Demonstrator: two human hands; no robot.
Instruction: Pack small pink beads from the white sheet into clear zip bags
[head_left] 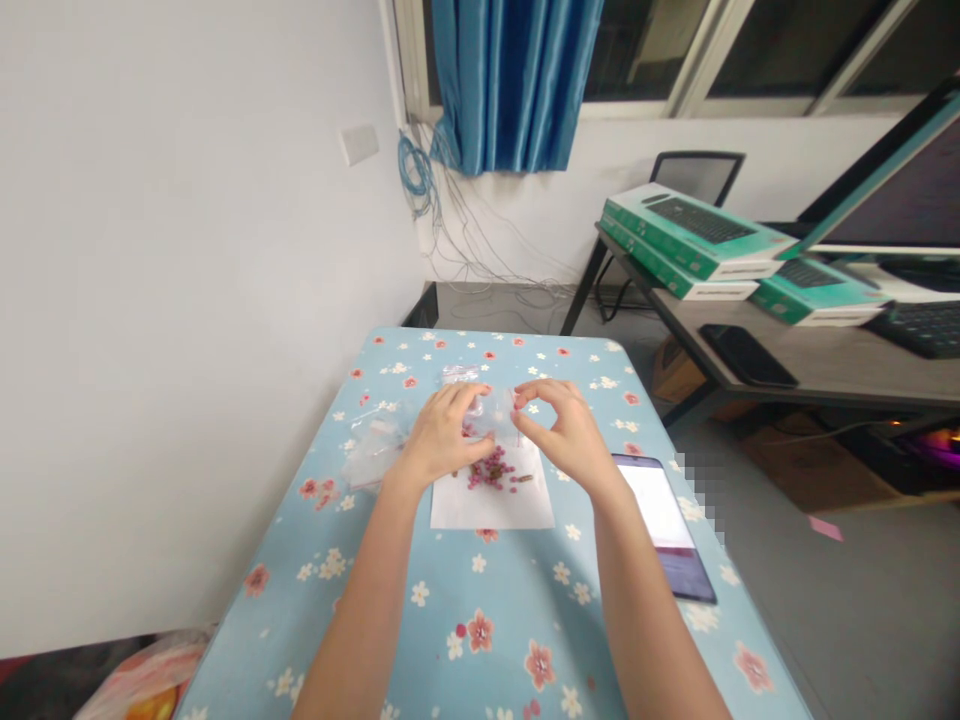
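Note:
A small clear zip bag (496,412) is stretched between my hands above a sheet of white paper (457,508). The thumb and forefinger of my right hand (568,438) pinch the bag's right edge. My left hand (441,432) curls around the bag's left side, thumb and fingers bent about it. Below the bag, a pile of small pink pellets (491,468) lies on the paper, with a few brownish pieces (525,478) among them. Part of the pile is hidden by my left hand.
More clear plastic bags (373,455) lie left of my left hand, and another bag (461,374) sits behind it. A phone (667,525) rests beside my right forearm on the flowered tablecloth (442,620). To the right stands a desk (795,375) with keyboard boxes (697,240).

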